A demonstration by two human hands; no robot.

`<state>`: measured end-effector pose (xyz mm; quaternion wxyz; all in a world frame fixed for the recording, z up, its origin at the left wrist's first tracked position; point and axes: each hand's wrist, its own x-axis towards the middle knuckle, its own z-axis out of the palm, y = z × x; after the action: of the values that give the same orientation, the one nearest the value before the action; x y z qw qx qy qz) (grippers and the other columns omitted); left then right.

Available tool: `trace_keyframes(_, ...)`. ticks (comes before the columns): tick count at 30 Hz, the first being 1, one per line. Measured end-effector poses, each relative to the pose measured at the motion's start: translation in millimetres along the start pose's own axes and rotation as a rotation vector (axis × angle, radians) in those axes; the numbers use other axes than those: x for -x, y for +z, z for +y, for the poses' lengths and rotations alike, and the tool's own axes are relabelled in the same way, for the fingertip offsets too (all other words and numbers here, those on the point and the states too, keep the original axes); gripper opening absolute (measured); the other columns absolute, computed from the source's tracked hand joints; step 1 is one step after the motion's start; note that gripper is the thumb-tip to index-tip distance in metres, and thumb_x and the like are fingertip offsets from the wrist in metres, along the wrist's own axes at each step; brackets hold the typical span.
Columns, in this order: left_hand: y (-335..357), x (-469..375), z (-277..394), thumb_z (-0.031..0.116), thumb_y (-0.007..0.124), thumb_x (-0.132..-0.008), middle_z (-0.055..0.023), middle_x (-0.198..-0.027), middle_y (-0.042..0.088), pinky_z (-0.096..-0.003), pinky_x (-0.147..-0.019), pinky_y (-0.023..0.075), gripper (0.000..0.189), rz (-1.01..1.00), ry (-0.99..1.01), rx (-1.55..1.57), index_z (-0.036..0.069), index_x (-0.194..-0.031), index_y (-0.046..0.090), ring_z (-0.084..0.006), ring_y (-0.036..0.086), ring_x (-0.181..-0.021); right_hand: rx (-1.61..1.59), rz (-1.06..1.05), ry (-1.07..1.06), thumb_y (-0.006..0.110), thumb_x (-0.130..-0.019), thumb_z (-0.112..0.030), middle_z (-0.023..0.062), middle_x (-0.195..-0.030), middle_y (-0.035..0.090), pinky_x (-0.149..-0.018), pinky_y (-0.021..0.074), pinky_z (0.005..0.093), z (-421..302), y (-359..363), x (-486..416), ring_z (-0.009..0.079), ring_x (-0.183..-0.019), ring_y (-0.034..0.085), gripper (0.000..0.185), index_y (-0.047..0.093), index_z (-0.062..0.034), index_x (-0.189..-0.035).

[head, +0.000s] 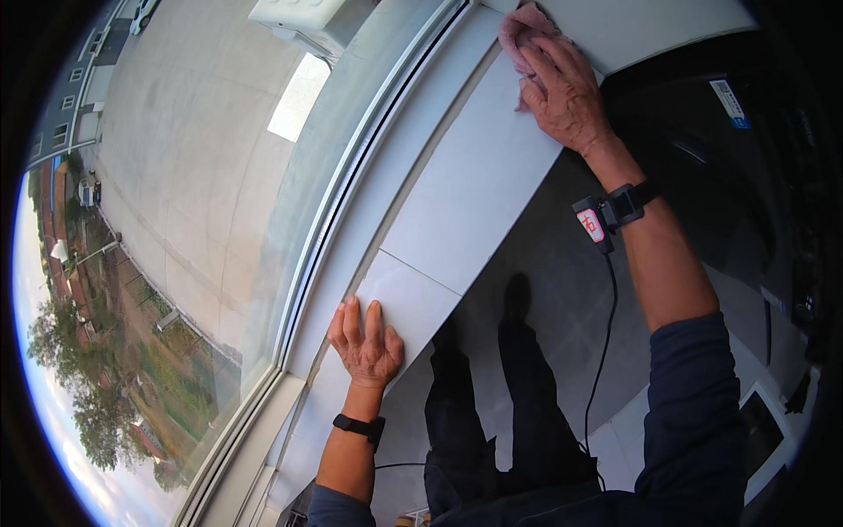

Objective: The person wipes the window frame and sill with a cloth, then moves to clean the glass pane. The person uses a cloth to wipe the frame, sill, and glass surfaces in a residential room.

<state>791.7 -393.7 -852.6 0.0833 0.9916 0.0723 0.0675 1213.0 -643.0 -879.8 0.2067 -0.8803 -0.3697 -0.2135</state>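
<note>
A pink cloth (523,29) lies bunched at the far end of the white tiled windowsill (454,178), where the sill meets the wall. My right hand (563,92) presses on it from above, the fingers spread over the fabric and covering part of it. Nearer to me, my left hand (365,342) rests flat on the sill close to a tile joint, with nothing in it. To the left of both hands runs the window frame (369,148) with its dark track.
A black appliance (691,132) bearing a label stands right of the sill. From a device on my right wrist (593,221) a black cable (609,316) hangs past my legs. Outside the glass are a paved yard (184,132) and a white outdoor unit (309,23).
</note>
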Motion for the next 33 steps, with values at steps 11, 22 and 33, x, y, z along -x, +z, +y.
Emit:
trace_keyframes(11,1.0,-1.1,1.8,0.021,0.058,-0.088,-0.0196,-0.149,0.048,-0.0500,-0.112,0.0362,0.047,0.017,-0.013,-0.005,0.011,-0.134,0.062,-0.0393,0.044,-0.135,-0.113,-0.108,0.037,0.073,-0.085,-0.020,0.0047,-0.137,0.056,-0.110,0.0416,0.0519,-114.6,-10.7,39.8,0.0327,-0.133,0.048,0.043,0.064,-0.0160,-0.127)
trace_keyframes(22,-4.8,-6.3,-1.9,0.011,0.057,-0.095,-0.0181,-0.143,0.058,-0.0496,-0.115,0.0355,0.037,0.087,-0.062,0.217,0.007,-0.131,0.066,-0.0385,0.047,-0.137,-0.487,-0.179,0.078,0.067,-0.083,-0.013,0.0013,-0.134,0.060,-0.114,0.0378,0.0457,-303.9,-42.0,146.8,0.0261,-0.134,0.050,0.034,0.069,-0.0168,-0.117)
trace_keyframes(33,-133.6,200.9,22.7,-0.001,0.064,-0.089,-0.0202,-0.116,0.072,-0.0448,-0.094,0.0552,0.029,0.057,-0.471,0.413,0.002,-0.117,0.069,-0.0383,0.068,-0.109,-1.013,-1.365,0.094,0.060,-0.092,-0.016,0.0158,-0.107,0.073,-0.099,0.0473,0.0477,-535.3,-108.3,292.6,0.0377,-0.106,0.067,0.022,0.072,-0.0109,-0.110)
